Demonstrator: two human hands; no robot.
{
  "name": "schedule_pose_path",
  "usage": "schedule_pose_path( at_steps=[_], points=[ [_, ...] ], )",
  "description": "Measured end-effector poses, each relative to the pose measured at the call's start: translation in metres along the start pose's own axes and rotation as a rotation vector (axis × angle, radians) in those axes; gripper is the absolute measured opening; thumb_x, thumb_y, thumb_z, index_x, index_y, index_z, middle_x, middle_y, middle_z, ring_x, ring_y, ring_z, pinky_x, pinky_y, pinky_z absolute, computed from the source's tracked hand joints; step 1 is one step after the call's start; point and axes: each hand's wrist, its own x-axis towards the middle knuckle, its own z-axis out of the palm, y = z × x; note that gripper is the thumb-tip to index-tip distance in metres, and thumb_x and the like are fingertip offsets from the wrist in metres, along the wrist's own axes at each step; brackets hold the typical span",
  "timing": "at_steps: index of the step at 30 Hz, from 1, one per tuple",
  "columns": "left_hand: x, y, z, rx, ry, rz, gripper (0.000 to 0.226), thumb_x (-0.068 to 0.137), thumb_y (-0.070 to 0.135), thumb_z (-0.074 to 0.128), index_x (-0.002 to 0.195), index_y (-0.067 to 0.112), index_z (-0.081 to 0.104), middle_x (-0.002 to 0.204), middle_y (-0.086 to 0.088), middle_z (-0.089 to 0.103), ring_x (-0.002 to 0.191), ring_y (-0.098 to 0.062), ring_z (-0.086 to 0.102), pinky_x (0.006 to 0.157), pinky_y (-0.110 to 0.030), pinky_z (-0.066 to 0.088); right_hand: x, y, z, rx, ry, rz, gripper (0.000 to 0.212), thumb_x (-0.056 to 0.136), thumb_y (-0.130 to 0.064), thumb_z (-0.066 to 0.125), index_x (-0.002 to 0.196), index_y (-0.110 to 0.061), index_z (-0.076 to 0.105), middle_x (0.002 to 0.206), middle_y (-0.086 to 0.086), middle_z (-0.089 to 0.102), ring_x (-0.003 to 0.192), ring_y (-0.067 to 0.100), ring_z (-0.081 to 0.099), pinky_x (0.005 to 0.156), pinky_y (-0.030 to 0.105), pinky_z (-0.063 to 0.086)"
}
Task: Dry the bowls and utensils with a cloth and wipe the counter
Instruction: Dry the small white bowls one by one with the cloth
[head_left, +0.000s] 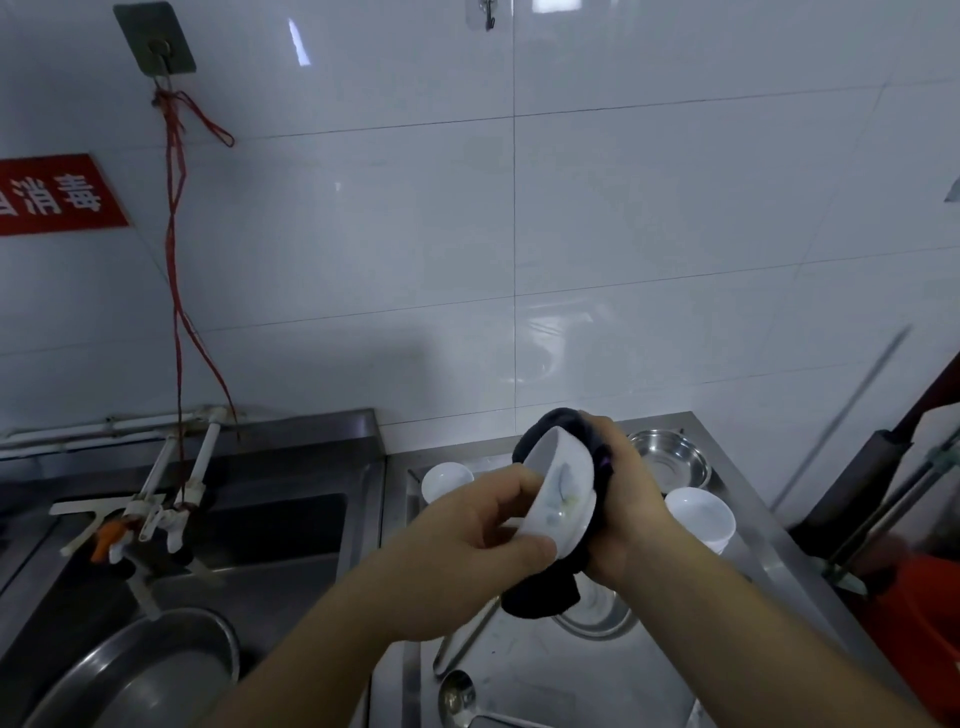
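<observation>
Hands meet above the steel counter (701, 525), and you hold the job between them. Your left hand (467, 540) pinches a white bowl (558, 493) by its rim, thumb underneath and fingers curled over the upper edge, with the bowl tipped on its side so its outer wall and foot face you. Your right hand (628, 499) is closed around a dark cloth (566, 577) and presses it against the far side of the bowl; the cloth wraps behind the rim and hangs down below both hands.

Just beyond your left hand a second white bowl (447, 480) sits on the counter, partly hidden by your fingers. Just to the right of your right hand sits a third white bowl (701, 519), and beyond that hand a steel bowl (670, 457) stands near the wall. Under your right wrist lies another steel bowl (597, 613), mostly covered by the cloth and your arm. Nearer you than both hands a steel ladle (457, 696) lies on the counter, cup up. Well to the left of your left hand is the sink (291, 535) with its tap (156, 514), and a steel basin (156, 670) sits in it.
</observation>
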Motion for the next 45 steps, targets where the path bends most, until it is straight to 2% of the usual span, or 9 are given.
schedule_pose_path(
  at_steps=[4, 11, 16, 19, 24, 26, 31, 35, 45],
  points=[
    [0.005, 0.000, -0.002, 0.149, 0.026, 0.057, 0.028, 0.100, 0.037, 0.061, 0.127, 0.034, 0.067, 0.118, 0.017, 0.072, 0.113, -0.004, 0.069, 0.092, -0.013, 0.055, 0.004, -0.001, 0.004, 0.061, 0.021, -0.025, 0.045, 0.086, -0.052, 0.069, 0.073, -0.010, 0.081, 0.087, 0.011, 0.075, 0.070, 0.029, 0.075, 0.064, 0.039, 0.064],
    [0.023, -0.020, 0.024, -0.098, 0.360, 0.044, 0.025, 0.096, 0.032, 0.061, 0.119, 0.038, 0.068, 0.111, 0.007, 0.075, 0.109, -0.015, 0.072, 0.097, -0.044, 0.062, 0.006, 0.013, 0.014, -0.020, 0.119, -0.072, 0.042, 0.092, -0.046, 0.076, 0.086, -0.005, 0.083, 0.092, 0.013, 0.081, 0.086, 0.035, 0.080, 0.082, 0.052, 0.064],
    [0.033, -0.033, 0.038, -0.054, 0.497, 0.046, 0.011, 0.107, 0.029, 0.058, 0.111, 0.035, 0.067, 0.097, 0.005, 0.076, 0.092, -0.016, 0.075, 0.080, -0.039, 0.065, 0.001, 0.020, 0.016, 0.004, 0.136, -0.091, 0.035, 0.097, -0.036, 0.072, 0.105, -0.003, 0.081, 0.105, 0.022, 0.080, 0.093, 0.039, 0.079, 0.091, 0.053, 0.063],
    [0.030, -0.037, 0.035, 0.004, 0.472, 0.088, 0.019, 0.109, 0.022, 0.056, 0.103, 0.039, 0.063, 0.091, 0.008, 0.075, 0.083, -0.010, 0.074, 0.070, -0.024, 0.061, 0.001, 0.021, 0.012, -0.041, 0.114, -0.126, 0.033, 0.099, -0.031, 0.068, 0.095, -0.001, 0.083, 0.099, 0.019, 0.080, 0.086, 0.034, 0.080, 0.078, 0.048, 0.067],
    [0.028, -0.039, 0.037, 0.313, 0.345, 0.074, 0.028, 0.109, 0.023, 0.052, 0.121, 0.049, 0.055, 0.101, 0.020, 0.072, 0.097, 0.003, 0.070, 0.080, -0.014, 0.059, 0.004, 0.017, 0.000, -0.141, 0.073, -0.233, 0.035, 0.091, -0.043, 0.078, 0.112, -0.015, 0.078, 0.106, 0.015, 0.081, 0.095, 0.033, 0.080, 0.083, 0.049, 0.065],
    [0.033, -0.038, 0.037, 0.381, 0.325, 0.090, 0.028, 0.110, 0.025, 0.051, 0.133, 0.041, 0.055, 0.104, 0.017, 0.071, 0.097, 0.000, 0.070, 0.084, -0.018, 0.059, 0.006, 0.021, -0.011, -0.230, 0.063, -0.268, 0.033, 0.082, -0.042, 0.087, 0.106, -0.022, 0.077, 0.100, 0.011, 0.082, 0.091, 0.030, 0.081, 0.069, 0.039, 0.066],
    [0.047, -0.046, 0.044, 0.370, 0.151, 0.075, 0.019, 0.106, 0.028, 0.049, 0.117, 0.038, 0.060, 0.107, 0.015, 0.069, 0.098, -0.004, 0.067, 0.085, -0.030, 0.061, 0.015, 0.025, -0.043, -0.216, 0.137, -0.228, 0.028, 0.080, -0.032, 0.084, 0.101, -0.013, 0.080, 0.101, 0.021, 0.080, 0.090, 0.037, 0.080, 0.065, 0.040, 0.064],
    [0.065, -0.080, 0.051, 0.429, 0.408, 0.032, 0.035, 0.109, 0.040, 0.041, 0.140, 0.035, 0.057, 0.130, 0.023, 0.055, 0.120, 0.004, 0.051, 0.105, -0.022, 0.042, 0.021, 0.027, -0.079, -0.111, 0.216, -0.177, 0.038, 0.089, -0.030, 0.079, 0.119, -0.008, 0.075, 0.107, 0.022, 0.079, 0.091, 0.036, 0.080, 0.070, 0.044, 0.066],
    [0.107, -0.148, 0.111, -0.628, 0.359, -0.567, 0.020, 0.106, 0.015, 0.060, 0.113, 0.020, 0.079, 0.114, -0.014, 0.078, 0.097, -0.031, 0.080, 0.075, -0.040, 0.066, 0.021, 0.021, -0.181, -0.070, 0.337, -0.060, 0.045, 0.086, -0.034, 0.083, 0.126, -0.016, 0.074, 0.117, 0.018, 0.078, 0.103, 0.037, 0.078, 0.075, 0.042, 0.063]
  ],
)
